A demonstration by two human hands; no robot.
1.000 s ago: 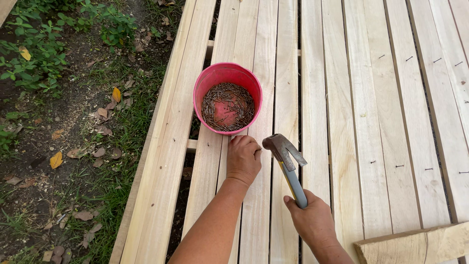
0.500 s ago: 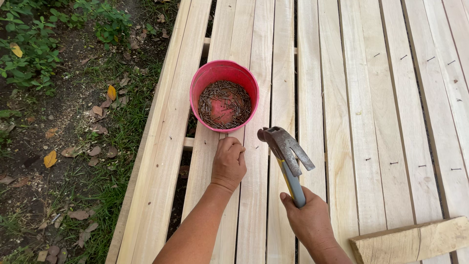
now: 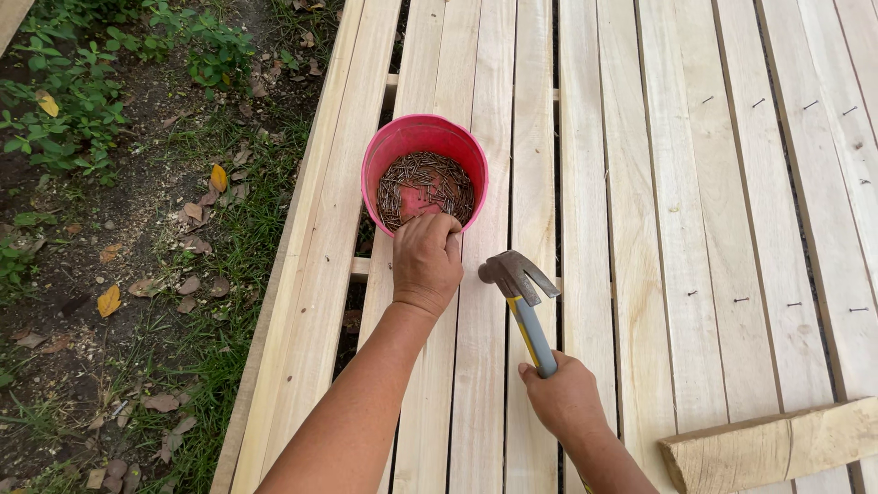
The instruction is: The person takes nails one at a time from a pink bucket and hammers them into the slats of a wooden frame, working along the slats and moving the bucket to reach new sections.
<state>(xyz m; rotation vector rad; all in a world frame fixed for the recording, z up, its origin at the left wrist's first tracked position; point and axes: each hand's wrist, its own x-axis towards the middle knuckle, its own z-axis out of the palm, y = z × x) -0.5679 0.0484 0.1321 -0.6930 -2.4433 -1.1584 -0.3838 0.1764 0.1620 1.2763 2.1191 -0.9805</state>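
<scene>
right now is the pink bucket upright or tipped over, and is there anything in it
Upright. The pink bucket stands on the wooden planks with its round rim facing up, and a layer of nails covers most of its bottom.

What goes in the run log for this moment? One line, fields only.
left hand: at near rim of pink bucket of nails | right hand: grips claw hammer over wooden planks

A bucket (image 3: 423,174) stands on the planks (image 3: 677,183), nails (image 3: 426,187) lying in it. The left hand (image 3: 426,261) rests at its near rim, perhaps touching it (the contact is hidden). Just right of that hand is the head of a hammer (image 3: 521,297), its handle held in the right hand (image 3: 565,398). A wood offcut (image 3: 777,444) lies near right; the ground (image 3: 119,256) lies left of the planks.
</scene>
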